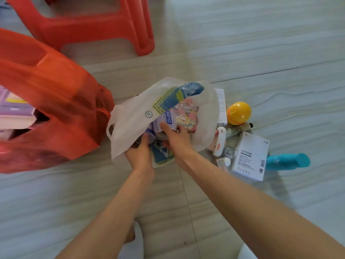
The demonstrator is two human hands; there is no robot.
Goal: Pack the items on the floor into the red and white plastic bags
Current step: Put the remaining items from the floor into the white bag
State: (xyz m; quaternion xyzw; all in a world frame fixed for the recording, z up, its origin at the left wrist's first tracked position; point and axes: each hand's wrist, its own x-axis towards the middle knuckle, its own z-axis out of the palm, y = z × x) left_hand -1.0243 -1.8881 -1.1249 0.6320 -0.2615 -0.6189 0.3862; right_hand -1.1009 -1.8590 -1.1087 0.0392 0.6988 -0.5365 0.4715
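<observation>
The left hand (pixel 139 156) is pinching the near rim of the white bag (pixel 134 116), its grip closed on the plastic. The right hand (pixel 175 137) is pressing a can (pixel 164 122) inside, grip narrow around it. Right of that grip, a white box (pixel 250 157), teal bottle (pixel 288 161) and yellow ball (pixel 239 113) are still waiting on the floor (pixel 261 53). Left, the red bag (pixel 56 109) is already bulging.

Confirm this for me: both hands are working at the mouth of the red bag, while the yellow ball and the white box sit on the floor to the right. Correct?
Not quite. The head view shows the left hand and right hand at the mouth of the white bag, not the red bag, which sits to the left. The yellow ball and white box are indeed on the floor to the right.
</observation>
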